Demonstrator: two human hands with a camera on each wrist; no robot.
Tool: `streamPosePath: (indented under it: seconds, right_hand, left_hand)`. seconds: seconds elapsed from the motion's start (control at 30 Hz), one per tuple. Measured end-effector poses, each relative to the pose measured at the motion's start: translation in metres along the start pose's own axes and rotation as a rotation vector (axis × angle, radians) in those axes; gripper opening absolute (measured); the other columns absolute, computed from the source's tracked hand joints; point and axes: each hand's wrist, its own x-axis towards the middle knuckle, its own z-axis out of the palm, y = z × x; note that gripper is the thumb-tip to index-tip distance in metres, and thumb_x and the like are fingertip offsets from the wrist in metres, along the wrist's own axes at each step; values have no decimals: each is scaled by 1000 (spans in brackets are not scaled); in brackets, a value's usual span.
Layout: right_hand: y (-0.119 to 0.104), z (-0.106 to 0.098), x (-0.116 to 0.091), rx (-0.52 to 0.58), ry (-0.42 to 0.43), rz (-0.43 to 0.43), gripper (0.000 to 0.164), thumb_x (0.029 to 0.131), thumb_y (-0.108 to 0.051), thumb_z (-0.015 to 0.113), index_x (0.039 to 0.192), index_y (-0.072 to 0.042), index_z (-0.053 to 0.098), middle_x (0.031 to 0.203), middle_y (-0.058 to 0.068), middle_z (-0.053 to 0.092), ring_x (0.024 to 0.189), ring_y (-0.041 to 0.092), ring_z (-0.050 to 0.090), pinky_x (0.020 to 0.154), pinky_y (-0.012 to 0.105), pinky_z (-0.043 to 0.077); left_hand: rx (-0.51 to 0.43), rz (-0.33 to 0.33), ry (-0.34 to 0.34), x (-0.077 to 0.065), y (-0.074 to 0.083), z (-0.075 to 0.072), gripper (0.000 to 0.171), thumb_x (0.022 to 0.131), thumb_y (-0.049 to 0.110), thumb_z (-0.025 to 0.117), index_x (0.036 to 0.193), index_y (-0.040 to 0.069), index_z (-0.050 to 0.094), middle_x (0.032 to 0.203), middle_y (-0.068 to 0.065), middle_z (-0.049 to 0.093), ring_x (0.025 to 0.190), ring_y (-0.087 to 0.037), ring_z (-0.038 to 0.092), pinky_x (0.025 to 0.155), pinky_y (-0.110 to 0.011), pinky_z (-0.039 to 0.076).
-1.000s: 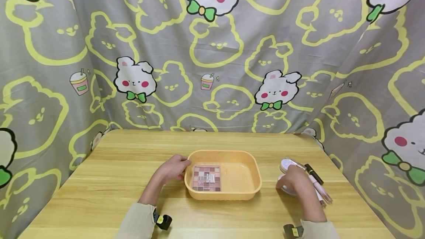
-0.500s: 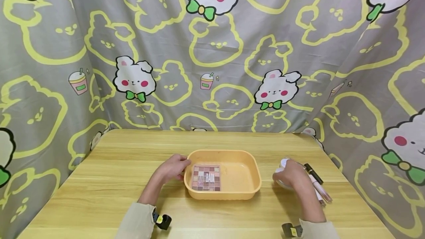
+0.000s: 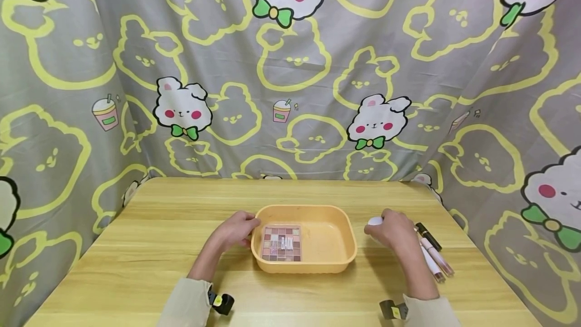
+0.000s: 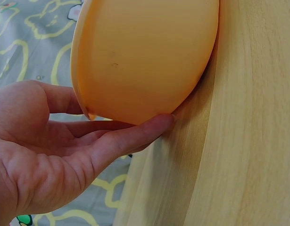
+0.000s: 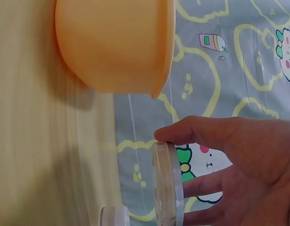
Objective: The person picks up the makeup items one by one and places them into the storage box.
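Observation:
An orange plastic tray (image 3: 337, 221) stands on the wooden table with an eyeshadow palette (image 3: 282, 244) lying in its left half. My left hand (image 3: 237, 228) grips the tray's left end, fingers along the outer wall (image 4: 149, 61) and thumb at the rim. To the right of the tray, my right hand (image 3: 395, 228) pinches a round, flat cosmetic case (image 5: 164, 181) by its edge. The case has clear sides and a pale face; in the head view its white top (image 3: 374, 221) shows beyond the fingers. In the right wrist view it is raised above the table surface.
Right of my right hand lie a black tube (image 3: 428, 236), a pink tube (image 3: 437, 256) and a white tube (image 3: 432, 265). A pale round-edged item (image 5: 114, 216) shows low in the right wrist view. A patterned curtain (image 3: 313, 140) surrounds the table.
My right hand has lifted the round case and moved left towards the tray, uncovering more of the tubes. My left hand and the tray stay in place.

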Motion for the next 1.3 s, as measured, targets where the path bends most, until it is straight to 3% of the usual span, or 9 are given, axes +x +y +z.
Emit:
streamPosePath:
  seconds: [0.27, 0.67, 1.03, 1.3]
  right_hand:
    - [-10, 2, -1, 11, 59, -22, 53, 77, -32, 73, 109, 8, 62, 97, 30, 60, 90, 45, 55, 72, 51, 49]
    - [-33, 15, 4, 48, 142, -42, 58, 76, -34, 76, 102, 14, 58, 98, 35, 61, 97, 55, 56, 76, 58, 51]
    - [-48, 24, 0, 61, 128, -40, 61, 76, -35, 77, 108, 14, 59, 106, 34, 60, 104, 52, 55, 81, 59, 52]
    - [-58, 30, -3, 47, 178, -85, 58, 74, -34, 77, 106, 12, 60, 101, 31, 61, 100, 50, 57, 78, 56, 52]
  left_hand:
    - [7, 5, -4, 0, 0, 0, 36, 106, 17, 45, 125, -8, 62, 100, -15, 64, 90, -20, 64, 71, -36, 60]
    - [0, 3, -4, 1, -1, 0, 37, 106, 16, 45, 127, -9, 60, 100, -15, 64, 90, -20, 64, 72, -37, 61]
    - [1, 1, -5, 0, 0, 0, 37, 106, 16, 45, 128, -9, 61, 101, -16, 64, 89, -20, 64, 71, -36, 61]
    - [0, 2, -6, 0, -1, -1, 37, 106, 16, 45, 127, -9, 61, 99, -15, 63, 88, -20, 63, 70, -35, 60]
